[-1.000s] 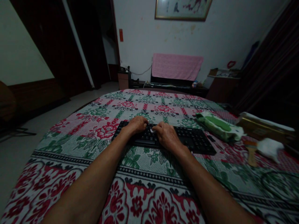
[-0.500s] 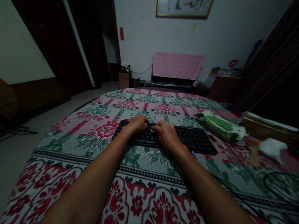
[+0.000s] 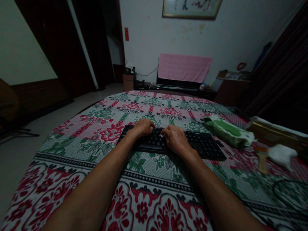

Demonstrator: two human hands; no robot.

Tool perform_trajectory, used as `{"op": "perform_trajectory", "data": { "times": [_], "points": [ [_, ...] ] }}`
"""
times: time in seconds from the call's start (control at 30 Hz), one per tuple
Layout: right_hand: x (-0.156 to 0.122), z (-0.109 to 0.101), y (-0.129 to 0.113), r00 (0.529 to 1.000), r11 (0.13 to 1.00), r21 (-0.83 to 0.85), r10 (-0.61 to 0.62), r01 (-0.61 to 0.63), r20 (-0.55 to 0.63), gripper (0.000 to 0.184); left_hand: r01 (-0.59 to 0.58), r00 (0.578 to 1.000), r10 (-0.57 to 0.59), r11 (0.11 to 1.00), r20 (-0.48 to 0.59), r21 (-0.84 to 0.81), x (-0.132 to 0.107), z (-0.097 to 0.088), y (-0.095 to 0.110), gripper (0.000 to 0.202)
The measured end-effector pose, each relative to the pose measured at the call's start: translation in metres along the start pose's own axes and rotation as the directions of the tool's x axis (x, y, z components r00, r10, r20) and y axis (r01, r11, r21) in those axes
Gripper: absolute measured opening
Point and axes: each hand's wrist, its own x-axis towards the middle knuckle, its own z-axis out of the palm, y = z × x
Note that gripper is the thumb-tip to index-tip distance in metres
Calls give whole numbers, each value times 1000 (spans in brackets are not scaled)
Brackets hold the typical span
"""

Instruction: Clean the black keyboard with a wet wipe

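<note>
A black computer keyboard [image 3: 154,147] lies on the patterned bedspread in front of me. My left hand [image 3: 144,126] is on its far edge, left of the middle, with the fingers curled in and their tips partly hidden. My right hand [image 3: 175,137] is over the middle keys, thumb and fingers pinched together. A small white thing [image 3: 161,135] shows at the fingertips of that hand, too small to name. The two hands are a short gap apart above the keys.
To the right lie a green and white wipes packet [image 3: 228,131], a wooden-handled brush [image 3: 262,163], a crumpled white tissue [image 3: 282,154] and a gold box [image 3: 276,133]. A black cable [image 3: 274,189] curls at the lower right. A pink cloth [image 3: 184,67] hangs beyond the bed.
My right hand has shifted slightly right along the keys, with the small white thing still at its fingertips. My left hand stays on the keyboard. The camera view has moved slightly.
</note>
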Motion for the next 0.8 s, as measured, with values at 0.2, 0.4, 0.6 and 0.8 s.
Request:
{"op": "perform_trajectory", "data": {
  "times": [0.2, 0.4, 0.6, 0.8],
  "points": [
    [0, -7, 2, 1000, 1000, 10, 9, -10, 9, 24, -10, 1000, 9, 1000, -1, -28, 1, 1, 0, 35],
    [0, 0, 0, 997, 995, 69, -69, 71, -33, 27, -37, 999, 37, 998, -9, -56, 1, 2, -2, 37],
    [-1, 1, 0, 998, 995, 84, -60, 61, -16, 23, -36, 999, 35, 999, -25, -39, 2, 5, -4, 36],
    [-3, 1, -4, 996, 994, 73, -80, 83, -44, 27, -28, 1000, 28, 995, -3, -92, 2, 6, -7, 36]
  ]
}}
